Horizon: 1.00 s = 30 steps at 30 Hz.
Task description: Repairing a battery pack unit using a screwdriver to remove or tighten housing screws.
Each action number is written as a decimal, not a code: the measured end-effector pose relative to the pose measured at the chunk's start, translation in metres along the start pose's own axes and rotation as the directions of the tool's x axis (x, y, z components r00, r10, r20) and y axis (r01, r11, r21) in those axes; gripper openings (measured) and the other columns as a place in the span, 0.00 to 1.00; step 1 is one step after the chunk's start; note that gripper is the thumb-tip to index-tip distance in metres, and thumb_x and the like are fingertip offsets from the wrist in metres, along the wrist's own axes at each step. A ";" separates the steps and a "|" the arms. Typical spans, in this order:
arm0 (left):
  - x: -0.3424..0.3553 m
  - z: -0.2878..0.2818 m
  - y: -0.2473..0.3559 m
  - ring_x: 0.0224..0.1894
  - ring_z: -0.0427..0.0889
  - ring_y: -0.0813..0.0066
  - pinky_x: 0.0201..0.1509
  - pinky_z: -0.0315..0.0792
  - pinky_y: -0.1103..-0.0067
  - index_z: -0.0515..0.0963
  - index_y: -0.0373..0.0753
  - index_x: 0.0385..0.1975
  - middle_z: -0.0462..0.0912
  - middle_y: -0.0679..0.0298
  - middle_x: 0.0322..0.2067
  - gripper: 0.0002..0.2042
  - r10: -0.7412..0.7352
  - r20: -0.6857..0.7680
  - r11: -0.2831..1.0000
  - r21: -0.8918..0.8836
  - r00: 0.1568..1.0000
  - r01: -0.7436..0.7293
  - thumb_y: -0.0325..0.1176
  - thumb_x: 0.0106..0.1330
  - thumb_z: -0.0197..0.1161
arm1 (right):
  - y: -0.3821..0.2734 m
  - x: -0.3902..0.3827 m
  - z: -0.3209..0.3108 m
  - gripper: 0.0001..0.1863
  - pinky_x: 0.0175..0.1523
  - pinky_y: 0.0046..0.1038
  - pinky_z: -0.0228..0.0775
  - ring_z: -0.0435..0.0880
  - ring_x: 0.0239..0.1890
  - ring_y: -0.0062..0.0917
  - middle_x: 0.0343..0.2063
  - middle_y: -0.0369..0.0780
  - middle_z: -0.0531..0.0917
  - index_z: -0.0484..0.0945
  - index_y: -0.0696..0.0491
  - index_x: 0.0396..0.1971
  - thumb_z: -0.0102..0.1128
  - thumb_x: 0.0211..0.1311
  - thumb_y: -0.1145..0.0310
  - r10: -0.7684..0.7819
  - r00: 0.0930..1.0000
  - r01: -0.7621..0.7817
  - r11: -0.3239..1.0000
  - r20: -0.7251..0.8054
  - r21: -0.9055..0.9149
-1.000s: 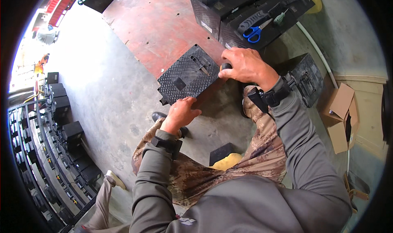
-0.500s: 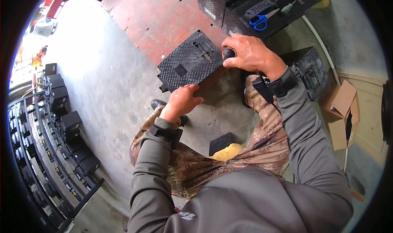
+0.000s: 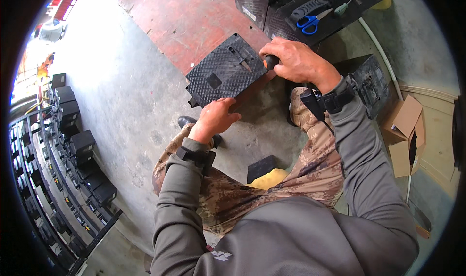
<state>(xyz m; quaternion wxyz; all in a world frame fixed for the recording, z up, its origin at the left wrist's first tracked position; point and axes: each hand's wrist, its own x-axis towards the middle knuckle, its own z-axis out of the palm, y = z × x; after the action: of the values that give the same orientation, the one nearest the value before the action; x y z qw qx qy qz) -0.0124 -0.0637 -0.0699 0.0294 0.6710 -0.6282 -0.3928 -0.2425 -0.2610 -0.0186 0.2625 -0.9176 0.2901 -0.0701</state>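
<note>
Right hand [image 3: 302,63] has shifted its grip since half a second ago; fingers curled round a black-and-orange handle [image 3: 272,61], partly hiding it. Left hand [image 3: 213,118] on near edge of flat, dimpled black box [image 3: 225,74], mid-frame, thumb apart. Blue-handled scissors [image 3: 308,24], upper right; creased cardboard box [image 3: 406,125], right; scuffed red board [image 3: 179,21], top.

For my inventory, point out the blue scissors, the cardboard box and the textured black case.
Blue scissors [image 3: 314,20]: head view, handle near the pivot.
Cardboard box [image 3: 400,157]: head view, lower panel.
Textured black case [image 3: 222,66]: head view, top face.
</note>
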 end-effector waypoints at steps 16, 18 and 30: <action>-0.001 -0.005 0.005 0.57 0.82 0.48 0.60 0.75 0.62 0.79 0.37 0.59 0.85 0.49 0.53 0.26 -0.032 0.041 0.999 -0.007 0.999 0.033 0.43 0.63 0.72 | 0.000 0.001 -0.001 0.16 0.56 0.46 0.76 0.83 0.52 0.48 0.48 0.46 0.82 0.82 0.50 0.48 0.67 0.59 0.68 -0.022 1.000 0.023 0.998 0.002 -0.059; -0.001 -0.004 0.006 0.56 0.83 0.48 0.59 0.76 0.62 0.79 0.37 0.59 0.85 0.48 0.52 0.26 -0.057 0.035 0.998 0.009 0.998 0.056 0.43 0.63 0.72 | -0.004 -0.001 -0.003 0.14 0.52 0.44 0.76 0.83 0.47 0.45 0.43 0.44 0.81 0.82 0.51 0.43 0.66 0.57 0.65 -0.009 1.000 0.008 1.000 -0.026 -0.020; 0.000 -0.001 0.002 0.57 0.83 0.47 0.59 0.76 0.62 0.79 0.36 0.59 0.84 0.48 0.54 0.26 0.012 -0.028 1.000 0.001 1.000 -0.012 0.43 0.63 0.72 | -0.003 0.003 -0.010 0.20 0.60 0.44 0.76 0.83 0.55 0.46 0.51 0.46 0.84 0.82 0.50 0.54 0.62 0.61 0.63 0.055 0.993 -0.056 0.998 0.109 0.008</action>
<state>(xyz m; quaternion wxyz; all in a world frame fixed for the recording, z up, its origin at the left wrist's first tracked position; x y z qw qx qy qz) -0.0130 -0.0644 -0.0678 0.0402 0.6727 -0.6318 -0.3830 -0.2416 -0.2649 -0.0088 0.2850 -0.9101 0.3004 -0.0145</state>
